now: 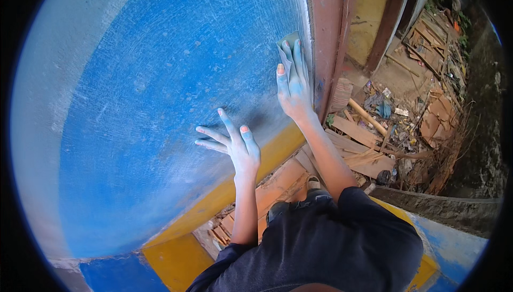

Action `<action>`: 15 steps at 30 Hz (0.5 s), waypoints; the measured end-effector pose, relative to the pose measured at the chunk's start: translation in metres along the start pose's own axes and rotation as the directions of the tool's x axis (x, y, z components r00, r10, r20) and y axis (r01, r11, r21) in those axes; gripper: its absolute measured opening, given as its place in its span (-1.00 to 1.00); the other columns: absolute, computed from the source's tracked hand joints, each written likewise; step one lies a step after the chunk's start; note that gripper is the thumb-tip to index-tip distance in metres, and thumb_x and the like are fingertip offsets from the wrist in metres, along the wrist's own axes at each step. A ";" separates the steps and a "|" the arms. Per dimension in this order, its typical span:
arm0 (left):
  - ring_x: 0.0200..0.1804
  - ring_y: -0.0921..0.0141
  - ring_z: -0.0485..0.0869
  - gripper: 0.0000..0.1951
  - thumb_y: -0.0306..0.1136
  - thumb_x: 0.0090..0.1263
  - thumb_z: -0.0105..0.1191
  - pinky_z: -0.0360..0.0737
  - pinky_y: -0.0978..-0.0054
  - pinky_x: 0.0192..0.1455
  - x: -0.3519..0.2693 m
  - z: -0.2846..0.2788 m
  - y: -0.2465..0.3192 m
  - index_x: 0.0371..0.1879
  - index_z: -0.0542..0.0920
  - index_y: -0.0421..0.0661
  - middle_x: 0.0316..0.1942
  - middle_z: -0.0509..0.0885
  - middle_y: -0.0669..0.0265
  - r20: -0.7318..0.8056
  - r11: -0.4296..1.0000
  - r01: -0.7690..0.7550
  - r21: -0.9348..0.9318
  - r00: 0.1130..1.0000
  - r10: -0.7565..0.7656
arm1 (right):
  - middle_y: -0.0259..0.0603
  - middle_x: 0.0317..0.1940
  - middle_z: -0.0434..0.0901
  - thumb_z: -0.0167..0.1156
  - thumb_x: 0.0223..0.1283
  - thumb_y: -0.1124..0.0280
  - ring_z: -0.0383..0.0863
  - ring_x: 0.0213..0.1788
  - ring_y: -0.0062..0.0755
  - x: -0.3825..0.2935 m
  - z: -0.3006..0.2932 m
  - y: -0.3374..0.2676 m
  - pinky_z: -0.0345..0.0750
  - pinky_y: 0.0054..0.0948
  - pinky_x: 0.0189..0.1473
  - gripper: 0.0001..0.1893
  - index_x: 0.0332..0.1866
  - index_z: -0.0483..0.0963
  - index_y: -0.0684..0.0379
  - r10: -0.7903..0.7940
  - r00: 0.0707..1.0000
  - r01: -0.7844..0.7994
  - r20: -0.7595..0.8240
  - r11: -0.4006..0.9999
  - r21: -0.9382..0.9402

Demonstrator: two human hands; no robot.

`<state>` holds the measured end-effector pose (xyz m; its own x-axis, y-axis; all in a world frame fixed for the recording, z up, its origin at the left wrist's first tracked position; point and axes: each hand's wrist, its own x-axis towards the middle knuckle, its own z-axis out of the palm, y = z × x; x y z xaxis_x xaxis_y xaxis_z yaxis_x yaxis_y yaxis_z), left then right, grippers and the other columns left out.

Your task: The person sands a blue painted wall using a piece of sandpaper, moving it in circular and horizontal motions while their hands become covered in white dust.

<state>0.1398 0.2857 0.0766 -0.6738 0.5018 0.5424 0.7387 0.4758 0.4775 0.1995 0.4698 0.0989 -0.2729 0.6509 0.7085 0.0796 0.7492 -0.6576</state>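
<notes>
A folded sheet of sandpaper (pixel 289 40) lies under the fingers of my right hand (pixel 294 81), pressed to the blue painted wall (pixel 160 75) close to its right edge. The thumb stands apart at the sheet's left side. My left hand (pixel 238 143) has its fingers spread, with the tips at or close to the wall lower down; it holds nothing. Pale blue dust coats both hands. Fine scratches and whitish scuffs cover the blue paint, and a grey band borders it on the left.
A reddish-brown door frame (pixel 330 31) stands right of the wall. Wooden boards (pixel 280 179) lie around my feet. Beyond them is a heap of rubbish (pixel 396 111) with planks and a bamboo pole (pixel 367 116). A yellow band (pixel 208 207) runs along the wall's foot.
</notes>
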 end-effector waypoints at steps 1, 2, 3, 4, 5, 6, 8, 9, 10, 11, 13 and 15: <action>0.41 -0.47 -0.73 -0.36 0.11 0.63 -0.47 -0.59 -0.61 0.24 0.001 0.006 0.003 0.62 -0.02 0.13 0.49 -0.65 -0.34 0.017 1.000 0.025 0.002 1.000 -0.025 | 0.39 0.49 0.05 -0.30 0.60 0.10 0.03 0.50 0.50 -0.007 0.003 0.003 0.07 0.17 0.49 -0.44 0.51 0.20 0.21 0.003 1.000 -0.003 -0.004 1.000 0.000; 0.41 -0.47 -0.73 -0.36 0.11 0.63 -0.47 -0.59 -0.61 0.24 0.003 0.012 0.007 0.62 -0.02 0.13 0.49 -0.65 -0.34 0.019 1.000 0.022 0.004 1.000 -0.022 | 0.40 0.49 0.05 -0.25 0.58 0.12 0.03 0.50 0.51 -0.029 0.013 0.007 0.07 0.18 0.49 -0.44 0.51 0.21 0.21 0.023 0.999 -0.024 0.022 1.000 0.020; 0.40 -0.47 -0.74 -0.36 0.10 0.63 -0.46 -0.59 -0.61 0.24 0.005 0.018 0.012 0.62 -0.03 0.15 0.49 -0.65 -0.32 -0.014 1.000 0.026 -0.003 1.000 -0.026 | 0.40 0.49 0.05 -0.20 0.56 0.13 0.03 0.50 0.52 -0.055 0.022 0.013 0.07 0.19 0.49 -0.45 0.51 0.22 0.20 0.039 0.998 -0.041 0.048 0.999 0.035; 0.40 -0.47 -0.74 -0.37 0.10 0.63 -0.45 -0.59 -0.62 0.24 0.009 0.027 0.021 0.62 -0.03 0.17 0.50 -0.65 -0.31 -0.052 1.000 0.018 -0.019 0.998 -0.019 | 0.41 0.49 0.05 -0.15 0.53 0.16 0.03 0.50 0.53 -0.094 0.042 0.036 0.06 0.20 0.49 -0.45 0.50 0.23 0.21 0.048 0.998 -0.049 0.036 0.998 0.025; 0.40 -0.47 -0.74 -0.37 0.10 0.63 -0.45 -0.59 -0.62 0.24 0.012 0.035 0.025 0.62 -0.03 0.17 0.50 -0.65 -0.31 -0.055 1.000 0.009 -0.030 0.998 -0.011 | 0.42 0.49 0.04 -0.10 0.51 0.19 0.02 0.50 0.53 -0.122 0.055 0.055 0.06 0.20 0.49 -0.44 0.50 0.23 0.21 0.057 0.998 -0.058 0.028 0.998 0.017; 0.40 -0.48 -0.74 -0.37 0.10 0.63 -0.44 -0.60 -0.62 0.23 0.009 0.039 0.010 0.62 -0.03 0.20 0.51 -0.66 -0.29 -0.060 0.998 0.056 0.043 0.997 -0.053 | 0.42 0.49 0.04 -0.10 0.51 0.19 0.02 0.50 0.53 -0.129 0.055 0.053 0.06 0.20 0.49 -0.44 0.50 0.23 0.21 0.055 0.997 -0.056 0.046 0.998 0.032; 0.39 -0.48 -0.75 -0.38 0.09 0.63 -0.43 -0.61 -0.62 0.23 0.017 0.047 -0.011 0.62 -0.04 0.23 0.51 -0.66 -0.26 -0.093 0.991 0.083 0.104 0.993 -0.073 | 0.45 0.49 0.03 -0.06 0.48 0.23 0.01 0.49 0.59 -0.112 0.048 0.054 0.02 0.28 0.48 -0.45 0.49 0.24 0.22 0.109 0.989 -0.109 0.098 0.994 -0.003; 0.41 -0.45 -0.74 -0.36 0.12 0.62 -0.45 -0.61 -0.59 0.26 0.013 0.046 -0.021 0.62 -0.05 0.20 0.52 -0.67 -0.23 -0.096 0.980 0.093 0.175 0.992 -0.077 | 0.45 0.49 0.03 -0.06 0.48 0.23 0.01 0.49 0.59 -0.084 0.044 0.045 0.02 0.28 0.48 -0.45 0.49 0.24 0.22 0.088 0.990 -0.089 0.106 0.996 0.007; 0.43 -0.42 -0.74 -0.34 0.16 0.62 -0.47 -0.61 -0.56 0.29 0.006 0.048 -0.029 0.62 -0.07 0.18 0.52 -0.68 -0.21 -0.087 0.963 0.116 0.243 0.991 -0.097 | 0.47 0.49 0.01 -0.08 0.49 0.22 -0.02 0.49 0.62 -0.049 0.039 0.036 -0.01 0.32 0.47 -0.45 0.49 0.24 0.24 -0.058 0.998 0.057 0.027 0.998 0.021; 0.43 -0.42 -0.74 -0.34 0.16 0.62 -0.47 -0.61 -0.56 0.29 0.004 0.052 -0.030 0.62 -0.07 0.18 0.52 -0.68 -0.21 -0.096 0.962 0.133 0.237 0.989 -0.113 | 0.48 0.49 -0.01 -0.09 0.51 0.21 -0.05 0.48 0.65 -0.027 0.037 0.033 -0.03 0.37 0.46 -0.45 0.49 0.23 0.26 -0.201 0.978 0.203 -0.061 0.979 0.022; 0.42 -0.42 -0.75 -0.37 0.11 0.63 -0.44 -0.61 -0.57 0.27 0.007 0.056 -0.030 0.62 -0.08 0.22 0.52 -0.69 -0.20 -0.134 0.966 0.069 0.248 0.990 -0.037 | 0.50 0.49 -0.04 -0.11 0.52 0.21 -0.09 0.48 0.69 -0.017 0.045 0.040 -0.06 0.41 0.45 -0.44 0.50 0.20 0.29 -0.205 0.975 0.207 -0.079 0.978 0.019; 0.40 -0.46 -0.75 -0.38 0.10 0.63 -0.41 -0.61 -0.61 0.24 0.010 0.062 -0.026 0.62 -0.07 0.26 0.52 -0.68 -0.18 -0.169 0.976 0.047 0.215 0.986 -0.010 | 0.51 0.49 -0.07 -0.13 0.53 0.20 -0.14 0.48 0.73 -0.032 0.058 0.052 -0.08 0.44 0.44 -0.43 0.50 0.17 0.31 -0.214 0.971 0.216 -0.103 0.976 0.014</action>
<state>0.1127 0.3224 0.0267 -0.6684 0.3674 0.6467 0.6850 0.6428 0.3428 0.1566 0.4803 0.0272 -0.1830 0.4848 0.8552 0.0052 0.8704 -0.4923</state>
